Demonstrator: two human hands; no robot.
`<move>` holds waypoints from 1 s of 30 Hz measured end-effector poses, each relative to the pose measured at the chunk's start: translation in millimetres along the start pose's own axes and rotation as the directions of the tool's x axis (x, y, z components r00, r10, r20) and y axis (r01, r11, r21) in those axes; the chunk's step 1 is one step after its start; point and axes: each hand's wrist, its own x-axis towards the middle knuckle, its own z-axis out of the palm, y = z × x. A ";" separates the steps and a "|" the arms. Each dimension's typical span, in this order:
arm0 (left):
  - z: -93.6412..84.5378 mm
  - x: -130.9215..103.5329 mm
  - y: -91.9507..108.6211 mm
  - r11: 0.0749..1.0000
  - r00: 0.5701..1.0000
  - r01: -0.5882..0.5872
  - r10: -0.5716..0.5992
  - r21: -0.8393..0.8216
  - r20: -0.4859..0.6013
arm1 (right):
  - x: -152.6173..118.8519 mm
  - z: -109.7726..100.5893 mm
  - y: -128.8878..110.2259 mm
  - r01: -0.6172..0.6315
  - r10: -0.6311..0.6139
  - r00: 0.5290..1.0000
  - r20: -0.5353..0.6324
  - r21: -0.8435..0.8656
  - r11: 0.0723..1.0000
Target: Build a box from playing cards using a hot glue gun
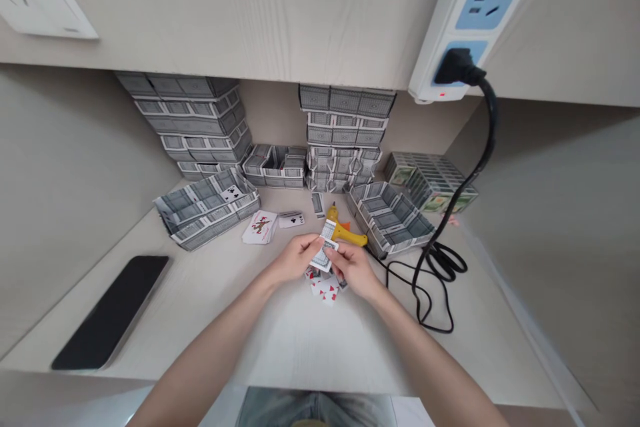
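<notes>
Between my left hand [296, 256] and my right hand [356, 271] are patterned-back playing cards [326, 255], pinched by the fingers of both. One card sticks up beyond the other; whether they are joined I cannot tell. Below them, face-up loose cards [326, 289] with red hearts lie on the table, partly hidden by my fingers. Just beyond my hands rests a yellow glue gun [353, 236], its nozzle pointing away. To the left lie a pile topped by a joker [260, 227] and a few black-suit cards [291, 219]. A single card [318, 205] lies farther back.
Card-built trays stand at left [210, 213] and right [393, 217]. Tall stacks of card boxes [200, 120] line the back. A black phone-like slab [113, 313] lies left. From the power strip [480, 20], a black cable [493, 127] hangs and coils on the right.
</notes>
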 end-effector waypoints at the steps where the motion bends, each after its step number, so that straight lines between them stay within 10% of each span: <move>1: 0.4 -0.2 0.9 1.000 1.000 0.009 -0.009 -0.019 0.002 | 0.1 -0.3 -0.5 -0.002 0.002 1.000 0.002 0.011 1.000; 12: 5.8 -1.7 4.9 0.985 0.998 0.067 -0.064 -0.158 0.024 | -1.8 1.1 -5.3 -0.091 0.084 0.996 0.037 0.246 0.965; 22: -6.3 5.4 -3.1 0.988 0.997 -0.054 0.045 -0.145 -0.063 | -7.4 -26.6 -38.9 0.266 -0.043 0.912 -0.409 0.506 0.821; 27: -17.7 10.2 -9.3 0.985 0.951 -0.088 0.127 0.148 -0.283 | -4.9 -34.1 -39.8 0.196 -0.028 0.943 -0.330 0.487 0.851; 30: -24.4 10.4 -12.4 0.824 0.918 -0.094 0.289 0.558 -0.272 | -3.5 -27.4 -31.8 0.150 -0.034 0.956 -0.292 0.385 0.910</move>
